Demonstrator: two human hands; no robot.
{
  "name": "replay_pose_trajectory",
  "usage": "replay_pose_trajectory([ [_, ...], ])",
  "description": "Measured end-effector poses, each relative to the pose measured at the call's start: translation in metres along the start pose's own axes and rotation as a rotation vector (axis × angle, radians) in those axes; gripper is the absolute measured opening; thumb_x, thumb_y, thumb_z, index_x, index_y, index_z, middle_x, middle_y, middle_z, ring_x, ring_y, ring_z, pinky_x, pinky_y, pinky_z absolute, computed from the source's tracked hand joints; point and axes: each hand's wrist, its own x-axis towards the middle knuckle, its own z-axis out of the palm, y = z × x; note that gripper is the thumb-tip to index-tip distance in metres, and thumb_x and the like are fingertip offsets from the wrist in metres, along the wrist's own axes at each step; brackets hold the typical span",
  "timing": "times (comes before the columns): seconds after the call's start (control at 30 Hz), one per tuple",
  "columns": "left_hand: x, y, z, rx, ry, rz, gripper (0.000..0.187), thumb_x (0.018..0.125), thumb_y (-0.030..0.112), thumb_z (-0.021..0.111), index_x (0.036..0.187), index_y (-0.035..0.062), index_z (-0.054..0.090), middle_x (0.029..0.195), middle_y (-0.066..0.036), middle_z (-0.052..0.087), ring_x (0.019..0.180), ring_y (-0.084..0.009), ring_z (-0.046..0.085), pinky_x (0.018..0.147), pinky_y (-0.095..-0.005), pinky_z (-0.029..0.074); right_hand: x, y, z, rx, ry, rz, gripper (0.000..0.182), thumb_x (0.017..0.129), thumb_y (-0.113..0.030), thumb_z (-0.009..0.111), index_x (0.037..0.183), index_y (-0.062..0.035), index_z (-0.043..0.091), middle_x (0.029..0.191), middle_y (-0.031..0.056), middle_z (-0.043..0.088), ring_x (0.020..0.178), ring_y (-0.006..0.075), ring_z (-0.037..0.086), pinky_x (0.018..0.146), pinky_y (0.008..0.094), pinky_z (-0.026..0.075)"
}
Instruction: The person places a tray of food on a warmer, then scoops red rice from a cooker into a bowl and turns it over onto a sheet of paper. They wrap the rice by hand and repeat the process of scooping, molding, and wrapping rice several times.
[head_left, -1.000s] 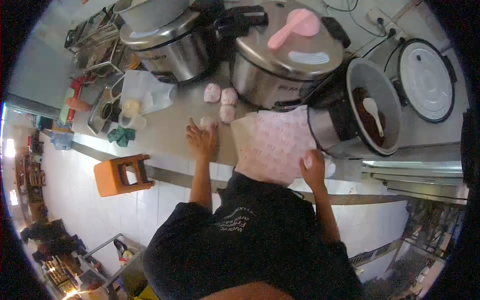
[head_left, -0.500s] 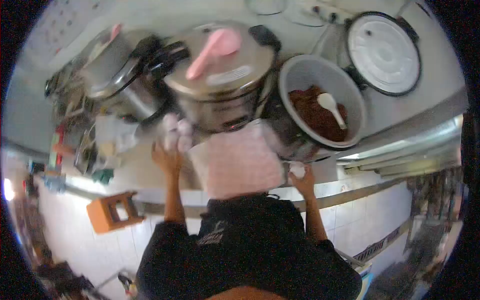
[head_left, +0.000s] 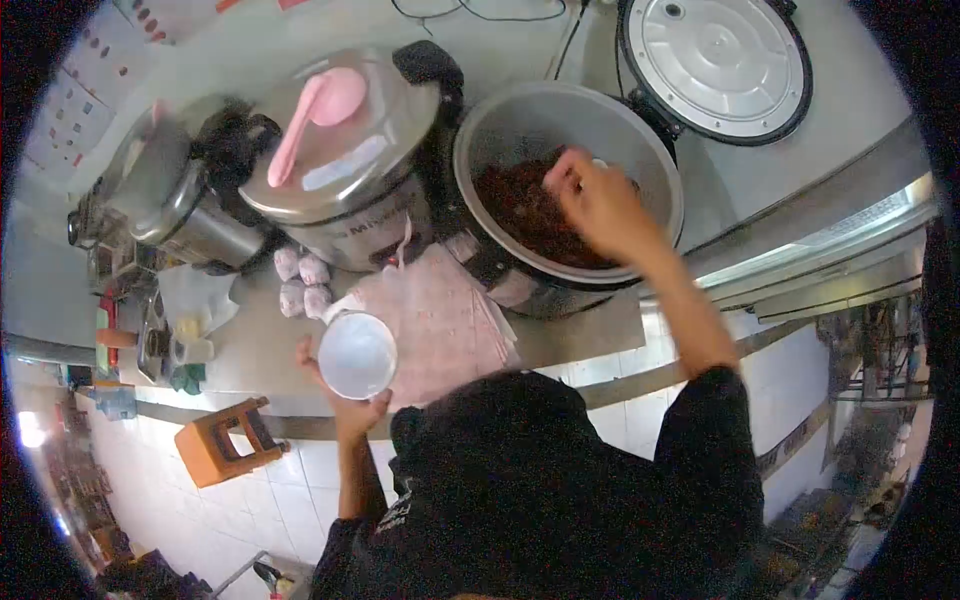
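Observation:
My left hand (head_left: pixel 345 400) holds a small white bowl (head_left: pixel 357 355) tilted toward me, over the left edge of a stack of pink paper sheets (head_left: pixel 440 320). Over the large open cooker pot (head_left: pixel 625 125), my right hand (head_left: pixel 600 205) is closed. A bit of the white rice paddle (head_left: pixel 600 163) shows behind its fingers; the rest is hidden. Dark reddish-brown food, looking like rice, lies in the pot (head_left: pixel 515 205). Several round paper-wrapped bundles (head_left: pixel 302 280) sit beside the sheets, left of the bowl.
A lidded cooker (head_left: pixel 350 220) carries a pink ladle (head_left: pixel 318 115) on top. Farther left stands another metal pot (head_left: pixel 205 215). The round lid (head_left: pixel 715 60) stands raised behind the open pot. An orange stool (head_left: pixel 225 445) is on the floor by the counter.
My left hand has left the wrapped bundles and now holds the bowl. My right hand has moved from the counter edge up into the open pot. The view has shifted rightward.

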Motion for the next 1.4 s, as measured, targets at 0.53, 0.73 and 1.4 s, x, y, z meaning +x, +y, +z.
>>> replay_pose_trajectory([
  [0.53, -0.015, -0.066, 0.075, 0.37, 0.034, -0.216, 0.085, 0.072, 0.057, 0.061, 0.138, 0.0083, 0.037, 0.134, -0.019, 0.046, 0.107, -0.0384, 0.057, 0.075, -0.0465, 0.057, 0.101, 0.141, -0.048, -1.253, -0.503, -0.48, 0.043, 0.082, -0.041, 0.063, 0.098, -0.0016, 0.069, 0.097, 0.0176, 0.066, 0.097, 0.0339, 0.06, 0.092, 0.0476, 0.041],
  [0.73, 0.052, -0.034, 0.117, -1.057, 0.18, -0.765, 0.079, 0.081, 0.06, 0.037, 0.136, 0.0033, 0.04, 0.118, -0.02, 0.058, 0.092, -0.0348, 0.065, 0.066, -0.0427, 0.059, 0.104, 0.179, -0.003, -1.147, -0.699, -0.17, 0.044, 0.087, -0.044, 0.055, 0.086, -0.0032, 0.072, 0.084, 0.0183, 0.07, 0.079, 0.036, 0.068, 0.073, 0.0504, 0.054],
  [1.4, 0.057, -0.075, 0.118, -0.719, 0.384, -1.006, 0.061, 0.089, 0.053, 0.031, 0.118, 0.0038, 0.053, 0.107, -0.012, 0.061, 0.091, -0.0276, 0.064, 0.075, -0.039, 0.055, 0.088, 0.164, 0.034, -1.073, -0.84, -0.219, 0.021, 0.083, -0.019, 0.056, 0.08, -0.0059, 0.071, 0.076, 0.0164, 0.068, 0.067, 0.0348, 0.066, 0.058, 0.0487, 0.054],
])
